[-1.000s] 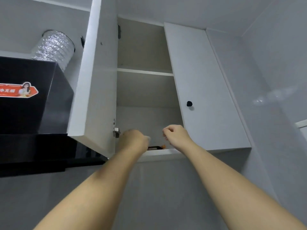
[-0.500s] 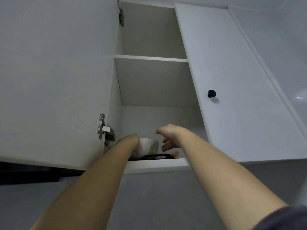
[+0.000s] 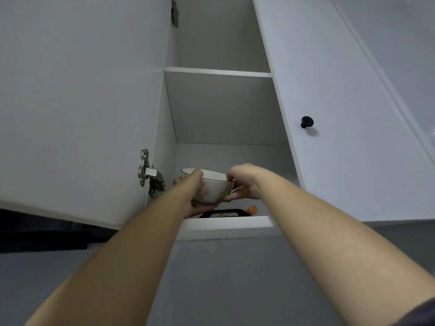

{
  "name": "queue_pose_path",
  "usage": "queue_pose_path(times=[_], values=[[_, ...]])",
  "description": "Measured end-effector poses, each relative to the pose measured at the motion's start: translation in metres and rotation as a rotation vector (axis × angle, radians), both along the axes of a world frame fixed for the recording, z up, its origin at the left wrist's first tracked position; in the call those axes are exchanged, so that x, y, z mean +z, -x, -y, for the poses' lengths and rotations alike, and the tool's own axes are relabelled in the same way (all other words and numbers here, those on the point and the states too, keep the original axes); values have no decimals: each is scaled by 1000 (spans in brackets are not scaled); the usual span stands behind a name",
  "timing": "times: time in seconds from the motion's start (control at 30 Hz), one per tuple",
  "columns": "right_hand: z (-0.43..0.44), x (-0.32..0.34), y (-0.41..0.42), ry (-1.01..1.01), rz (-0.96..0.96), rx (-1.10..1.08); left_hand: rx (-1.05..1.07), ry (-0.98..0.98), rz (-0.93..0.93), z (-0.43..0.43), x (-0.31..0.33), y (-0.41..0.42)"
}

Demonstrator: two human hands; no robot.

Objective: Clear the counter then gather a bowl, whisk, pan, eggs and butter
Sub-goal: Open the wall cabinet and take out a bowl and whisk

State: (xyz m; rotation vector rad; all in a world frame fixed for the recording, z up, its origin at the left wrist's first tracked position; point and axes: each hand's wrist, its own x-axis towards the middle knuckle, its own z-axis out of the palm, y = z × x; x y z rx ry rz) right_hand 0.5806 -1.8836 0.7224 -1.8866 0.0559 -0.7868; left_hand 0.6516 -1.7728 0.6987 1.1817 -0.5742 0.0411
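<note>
Bowl (image 3: 213,188): pale, leaf-patterned, upright, at the front edge of the cupboard's lowest shelf (image 3: 226,223).
Left hand (image 3: 194,200): fingers curled under the bowl's left side.
Right hand (image 3: 246,182): fingers over the rim, thumb on the right wall.
Beneath: black-edged item (image 3: 226,211), touching an orange piece (image 3: 252,209); both unclear.
Right door knob (image 3: 306,121): black.

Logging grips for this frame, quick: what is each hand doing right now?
Left hand: holding the bowl, cupped round its side and base.
Right hand: holding the bowl, pinching its rim.
</note>
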Motion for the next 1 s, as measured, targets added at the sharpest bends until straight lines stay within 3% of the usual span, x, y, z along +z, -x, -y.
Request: queue_pose_path(times=[0.13, 0.37, 0.53, 0.7, 0.83, 1.0], values=[[13, -4, 5, 64, -11, -122, 3, 70, -41, 3, -2, -2], [12, -15, 9, 669, -537, -400, 17, 139, -55, 0, -1, -7], [0, -12, 0, 942, -666, -493, 25, 107, -65, 2, -1, -8], [9, -14, -12, 926, -633, -541, 1, 99, -53, 1, -2, -10], [26, -18, -19, 696, -387, -590, -55, 186, -3, 1, -1, -5], [30, -20, -3, 557, -152, -644, -138, 242, 78, 0, -4, 12]])
